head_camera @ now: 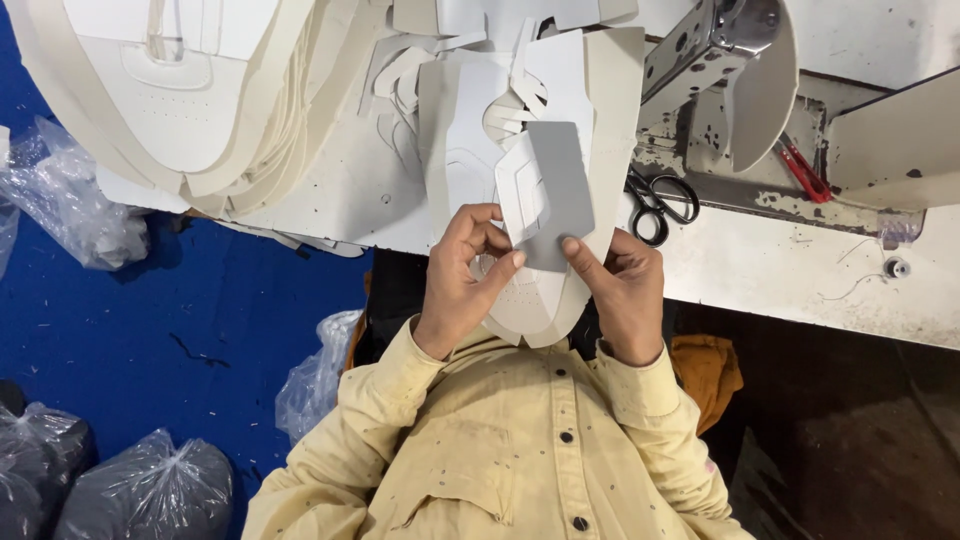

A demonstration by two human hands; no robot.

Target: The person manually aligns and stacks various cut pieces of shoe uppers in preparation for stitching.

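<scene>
White and worn, the work table is carrying stacks of cream shoe-upper pieces, and a sewing machine is standing at its far right side. Below it, a blue floor is showing with plastic bags lying on it.

Both hands are working at the table edge, above a pile of white cut pieces. The left hand is pinching the lower left corner of a small grey panel together with a white cut-out piece lying partly under it. The right hand is gripping the bottom edge of the same grey panel with thumb and finger, so the pair is held just over the pile.

I judge that the two layers could be slipping out of line, because only fingertips are pressing them at one edge. Black scissors are lying just beside the right hand, and a careless elbow movement might be pushing them, or the overhanging pile, off the table.
</scene>
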